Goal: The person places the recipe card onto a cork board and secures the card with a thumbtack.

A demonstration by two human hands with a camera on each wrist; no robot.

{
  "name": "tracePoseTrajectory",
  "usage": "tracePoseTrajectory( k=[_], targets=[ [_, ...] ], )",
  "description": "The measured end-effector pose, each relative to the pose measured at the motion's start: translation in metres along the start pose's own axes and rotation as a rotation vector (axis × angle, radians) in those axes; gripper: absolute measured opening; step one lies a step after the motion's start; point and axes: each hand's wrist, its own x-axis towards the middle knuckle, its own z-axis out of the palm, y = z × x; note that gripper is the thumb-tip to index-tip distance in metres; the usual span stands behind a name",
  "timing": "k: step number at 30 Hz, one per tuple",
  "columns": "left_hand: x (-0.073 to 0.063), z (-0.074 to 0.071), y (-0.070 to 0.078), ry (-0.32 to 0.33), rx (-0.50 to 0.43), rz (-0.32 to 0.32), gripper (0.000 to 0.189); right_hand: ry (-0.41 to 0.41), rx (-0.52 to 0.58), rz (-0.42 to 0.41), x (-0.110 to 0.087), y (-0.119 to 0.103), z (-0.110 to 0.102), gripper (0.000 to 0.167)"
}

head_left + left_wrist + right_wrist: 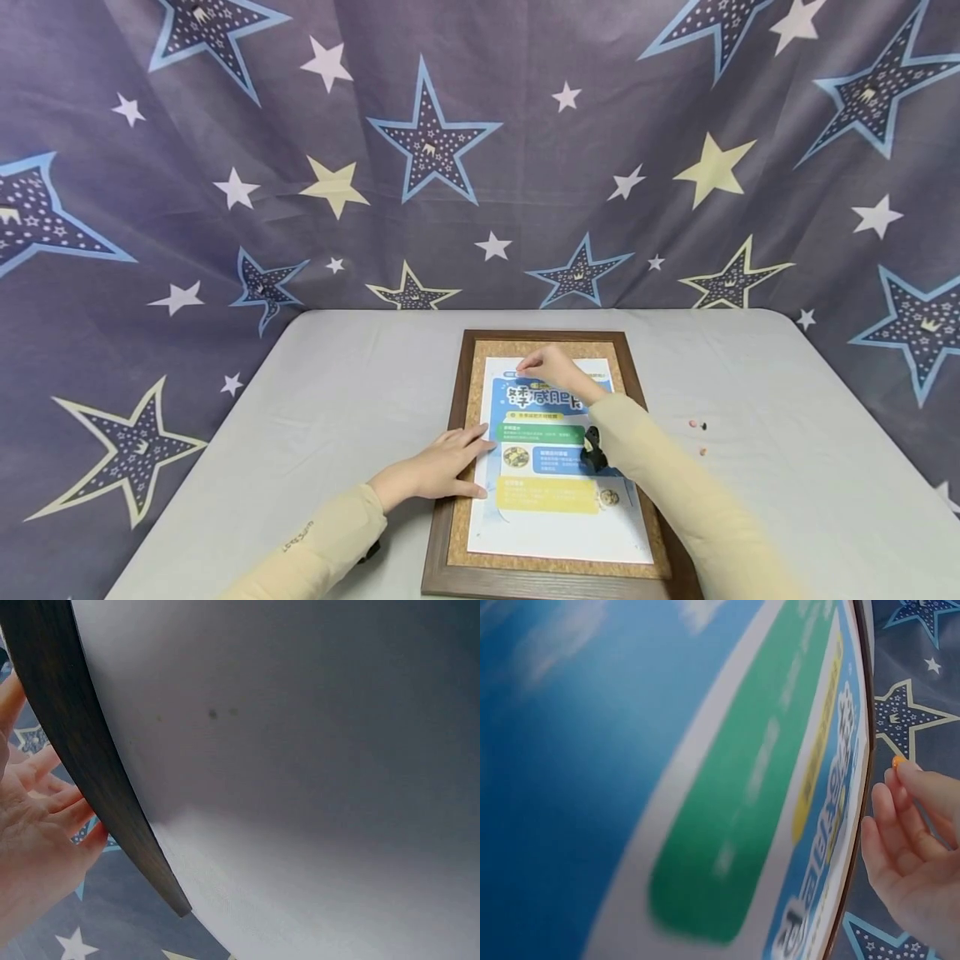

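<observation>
A printed poster (pixel 555 533) with blue, green and yellow panels lies on a cork board (pixel 459 542) in a dark wooden frame (pixel 540 581). My right hand (pixel 553 371) is over the poster's top part. Its thumb and finger pinch a small orange push pin (pixel 898 761), seen in the right wrist view; its point is hidden. With fingers spread, my left hand (pixel 442 467) rests across the frame's left side, fingertips on the poster's left edge. The left wrist view shows that hand (pixel 45 825) beyond the dark frame edge (pixel 97 750).
To the right of the board, a few tiny pinkish pieces (pixel 693 423) and a dark one (pixel 703 426) lie on the pale tabletop (pixel 765 400). A purple star-patterned curtain (pixel 495 167) hangs behind and beside the table.
</observation>
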Motion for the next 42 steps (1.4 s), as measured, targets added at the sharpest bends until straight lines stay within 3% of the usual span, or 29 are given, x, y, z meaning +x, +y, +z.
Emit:
tracePoseTrajectory(
  k=[6, 8, 13, 16, 19, 21, 23, 25, 26, 28, 31, 42],
  targets=[
    [0.000, 0.000, 0.000, -0.006, -0.009, -0.009, 0.068, 0.017, 0.080, 0.062, 0.009, -0.003, 0.010, 0.012],
    [0.000, 0.000, -0.001, -0.007, -0.010, -0.006, 0.068, 0.039, 0.072, 0.123, 0.007, -0.016, 0.013, 0.012],
    [0.000, 0.001, -0.001, -0.011, -0.009, -0.010, 0.067, 0.093, 0.093, 0.125, 0.012, -0.021, 0.022, 0.011],
    [0.000, 0.002, 0.000, -0.009, -0.007, -0.010, 0.066, 0.113, 0.101, 0.167, 0.016, -0.022, 0.027, 0.011],
    [0.001, 0.001, 0.000, -0.004, -0.003, -0.001, 0.066, 0.132, 0.103, 0.134, 0.018, -0.020, 0.030, 0.010],
    [0.001, 0.001, 0.000, -0.002, 0.001, 0.004, 0.066, 0.145, 0.135, 0.042, 0.034, 0.014, 0.041, 0.008],
    [0.002, 0.001, 0.000, -0.005, 0.000, 0.005, 0.066, 0.144, 0.134, 0.033, 0.042, 0.027, 0.046, 0.008],
    [0.002, 0.001, 0.000, -0.007, -0.001, 0.002, 0.066, 0.154, 0.120, 0.080, 0.047, 0.032, 0.051, 0.010],
    [0.002, 0.001, 0.000, -0.008, -0.001, 0.002, 0.066, 0.160, 0.117, 0.113, 0.048, 0.030, 0.052, 0.011],
    [0.001, 0.000, 0.000, -0.008, -0.001, 0.001, 0.066, 0.165, 0.080, 0.201, 0.032, -0.006, 0.046, 0.012],
    [0.001, -0.001, 0.001, -0.001, 0.001, 0.003, 0.066, 0.198, 0.076, 0.185, 0.017, -0.033, 0.043, 0.012],
    [0.002, 0.000, 0.001, -0.003, 0.010, 0.003, 0.066, 0.218, 0.090, 0.201, 0.024, -0.021, 0.051, 0.009]
  ],
)
